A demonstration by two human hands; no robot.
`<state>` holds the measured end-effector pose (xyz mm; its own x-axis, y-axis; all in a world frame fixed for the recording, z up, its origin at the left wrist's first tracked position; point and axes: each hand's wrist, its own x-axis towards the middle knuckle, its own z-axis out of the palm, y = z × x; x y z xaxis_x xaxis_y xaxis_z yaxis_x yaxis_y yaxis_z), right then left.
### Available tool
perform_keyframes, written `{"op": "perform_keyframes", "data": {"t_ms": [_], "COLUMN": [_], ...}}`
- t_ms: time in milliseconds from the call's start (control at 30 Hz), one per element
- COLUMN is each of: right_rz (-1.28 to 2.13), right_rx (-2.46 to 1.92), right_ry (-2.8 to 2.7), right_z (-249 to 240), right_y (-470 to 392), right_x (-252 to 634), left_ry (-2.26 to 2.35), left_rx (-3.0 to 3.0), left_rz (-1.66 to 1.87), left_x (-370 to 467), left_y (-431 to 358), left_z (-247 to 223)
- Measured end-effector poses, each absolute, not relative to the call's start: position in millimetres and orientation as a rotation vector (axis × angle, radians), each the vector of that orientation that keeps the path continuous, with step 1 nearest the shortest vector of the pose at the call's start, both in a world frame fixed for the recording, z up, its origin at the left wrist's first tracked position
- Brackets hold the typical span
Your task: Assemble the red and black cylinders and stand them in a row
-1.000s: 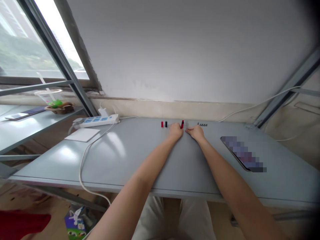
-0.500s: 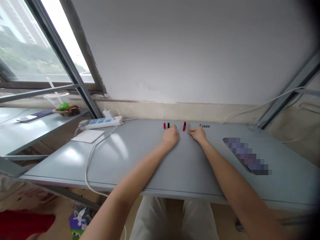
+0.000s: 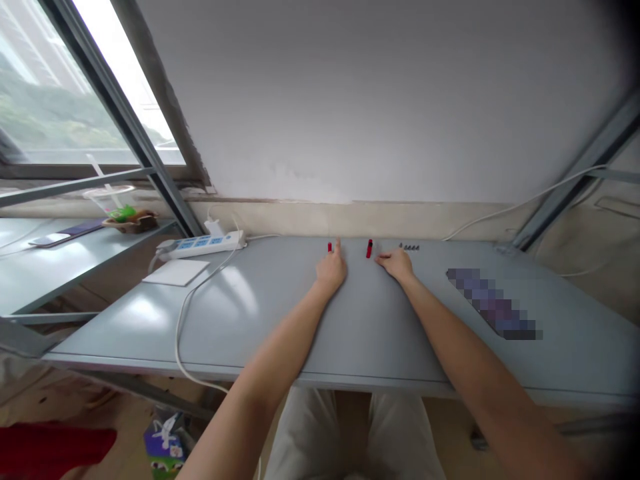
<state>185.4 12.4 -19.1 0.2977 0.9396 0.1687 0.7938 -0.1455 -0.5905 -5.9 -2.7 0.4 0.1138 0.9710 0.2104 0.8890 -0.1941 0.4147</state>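
Observation:
My left hand (image 3: 332,268) rests on the table with its index finger stretched toward the wall and the other fingers bent; nothing shows in its grip. Just left of that finger stands a small red cylinder (image 3: 329,247). The black cylinder seen earlier is hidden by the finger. Between my hands is a red-and-black piece (image 3: 369,249), touched by neither. My right hand (image 3: 397,264) lies to its right, thumb and fingers pinched together; what they hold is too small and blurred to name. Behind it sits a row of several small dark pieces (image 3: 410,247).
A phone (image 3: 490,303) with a blurred screen lies on the right of the grey table (image 3: 380,333). At left are a power strip (image 3: 203,245), a white flat square (image 3: 176,272) and a white cable (image 3: 178,327) running over the front edge. The wall (image 3: 370,120) bounds the back.
My left hand has shifted left and its index finger has straightened, covering the black cylinder. My right hand has stayed about where it was.

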Motion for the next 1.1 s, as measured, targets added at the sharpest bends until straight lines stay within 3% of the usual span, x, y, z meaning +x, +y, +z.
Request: {"op": "perform_keyframes", "data": {"t_ms": [467, 633, 867, 1100], "right_rz": [0.181, 0.405, 0.896, 0.622], "right_rx": [-2.098, -1.885, -1.607, -1.563], "right_ry": [-1.754, -1.908, -1.703, -1.731], "right_z": [-4, 20, 20, 2], "right_y": [9, 4, -11, -16], "right_x": [178, 158, 150, 159], "left_ry": [1.525, 1.304, 1.144, 1.166], "left_rx": [1.728, 1.483, 1.433, 1.399], "left_rz": [1.153, 1.160, 1.144, 1.115], "left_x": [-9, -1, 4, 5], "left_y": [9, -3, -10, -16], "left_z": [-13, -3, 1, 5]}}
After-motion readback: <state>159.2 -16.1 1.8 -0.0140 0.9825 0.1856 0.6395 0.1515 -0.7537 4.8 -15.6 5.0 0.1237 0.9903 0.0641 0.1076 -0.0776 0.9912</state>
